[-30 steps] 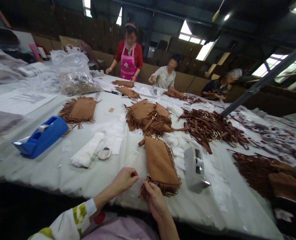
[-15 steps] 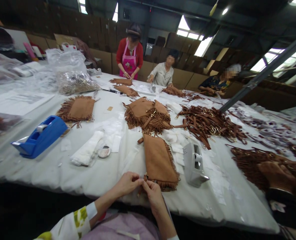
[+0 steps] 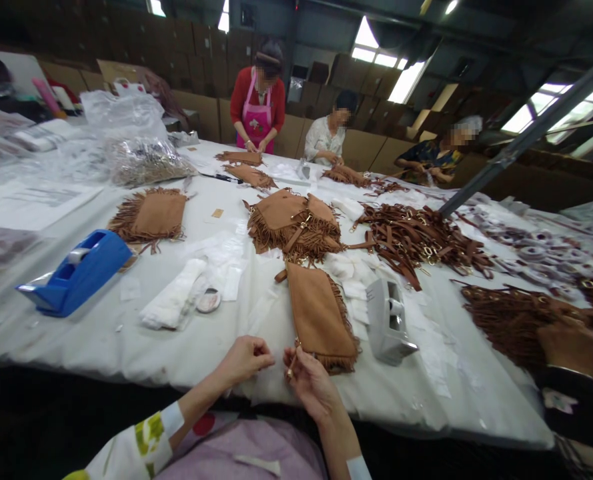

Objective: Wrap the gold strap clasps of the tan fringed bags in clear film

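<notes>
A tan fringed pouch (image 3: 321,313) lies at the near edge of the table, its long side running toward me. At its lower left corner, my right hand (image 3: 311,380) pinches a small tassel-like pull (image 3: 290,371) with a metal fitting. Just left of it, across a small gap, my left hand (image 3: 249,360) hovers with fingers curled together; whether something thin is between the fingertips is too small to tell. Beyond the pouch lies a pile of fringed tan pieces (image 3: 296,223).
A grey tape dispenser (image 3: 390,320) stands right of the pouch, a blue one (image 3: 76,270) far left. White rolled material (image 3: 173,293) lies left of centre. Brown straps (image 3: 421,240) are heaped behind. A neighbour's hand (image 3: 573,343) rests at right; three people work across the table (image 3: 166,363).
My hands have come apart; the left moved left, away from the pull, while the right stays at the pouch corner. A neighbour's hand at the far left is gone from view.
</notes>
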A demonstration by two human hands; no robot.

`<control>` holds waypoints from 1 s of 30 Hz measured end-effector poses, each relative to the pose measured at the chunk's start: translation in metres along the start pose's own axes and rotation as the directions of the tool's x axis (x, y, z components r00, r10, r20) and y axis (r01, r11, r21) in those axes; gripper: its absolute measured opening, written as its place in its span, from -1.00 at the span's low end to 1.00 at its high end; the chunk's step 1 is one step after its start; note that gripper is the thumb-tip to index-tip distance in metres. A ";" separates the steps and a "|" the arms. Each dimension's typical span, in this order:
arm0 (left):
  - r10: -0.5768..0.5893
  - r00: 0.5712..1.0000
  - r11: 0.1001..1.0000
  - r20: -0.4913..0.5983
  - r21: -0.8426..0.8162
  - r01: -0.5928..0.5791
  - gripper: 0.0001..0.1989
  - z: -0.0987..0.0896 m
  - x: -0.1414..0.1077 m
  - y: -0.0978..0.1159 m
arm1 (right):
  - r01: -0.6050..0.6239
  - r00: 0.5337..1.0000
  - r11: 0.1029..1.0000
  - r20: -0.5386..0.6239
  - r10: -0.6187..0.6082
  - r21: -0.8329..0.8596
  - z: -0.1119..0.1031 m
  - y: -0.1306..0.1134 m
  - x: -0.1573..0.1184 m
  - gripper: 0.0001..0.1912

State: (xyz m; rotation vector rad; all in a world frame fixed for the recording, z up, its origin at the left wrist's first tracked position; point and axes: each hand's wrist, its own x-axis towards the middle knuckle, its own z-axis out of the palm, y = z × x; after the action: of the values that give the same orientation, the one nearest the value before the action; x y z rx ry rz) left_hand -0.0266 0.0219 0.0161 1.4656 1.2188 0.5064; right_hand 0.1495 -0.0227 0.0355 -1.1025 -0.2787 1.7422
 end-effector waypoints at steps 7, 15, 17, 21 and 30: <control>0.118 0.980 0.975 0.160 0.167 -0.144 -0.75 -0.012 -0.012 0.010 | 0.040 0.998 0.999 -0.041 -0.039 0.029 0.006 -0.006 0.004 -0.67; 0.177 0.950 0.928 0.256 0.278 -0.248 -0.74 -0.016 -0.018 0.032 | 0.163 0.975 0.971 -0.123 -0.186 -0.175 0.009 -0.006 0.010 -0.54; 0.181 0.949 0.921 0.257 0.295 -0.255 -0.74 -0.016 -0.018 0.033 | 0.187 0.968 0.951 -0.120 -0.222 -0.247 0.009 -0.005 0.012 -0.54; 0.185 0.948 0.926 0.261 0.276 -0.257 -0.74 -0.015 -0.016 0.032 | 0.255 0.946 0.896 -0.098 -0.309 -0.363 0.007 -0.002 0.015 -0.53; 0.100 0.993 0.993 0.057 -0.066 -0.096 -0.71 0.008 -0.007 0.015 | 0.253 0.930 0.893 -0.160 -0.330 -0.373 0.001 0.015 0.026 -0.56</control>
State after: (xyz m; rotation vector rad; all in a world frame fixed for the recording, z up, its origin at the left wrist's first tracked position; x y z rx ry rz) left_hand -0.0162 0.0139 0.0296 1.4819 1.0784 0.5587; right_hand 0.1376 -0.0079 0.0121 -1.4150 -0.6016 1.3156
